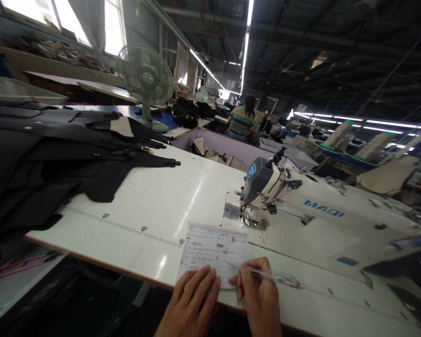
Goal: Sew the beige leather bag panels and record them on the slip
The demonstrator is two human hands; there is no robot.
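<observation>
A sheet of paper (205,250) with handwritten lines lies on the white sewing table near its front edge. My left hand (194,297) rests flat on the paper's lower left part, fingers stretched out. In my right hand (257,292) is a clear pen (280,278), pinched between thumb and fingers, its tip over the right side of the writing. Just beyond the paper stands the head of a sewing machine (323,224), its presser foot (254,221) down by the needle plate.
Dark cut pieces (73,154) are piled on the table's left. A green fan (145,77) stands behind them. Pink-handled scissors (16,268) lie at lower left. Beyond the table is a bin (224,140) of pieces, and a person (243,117) in a striped shirt.
</observation>
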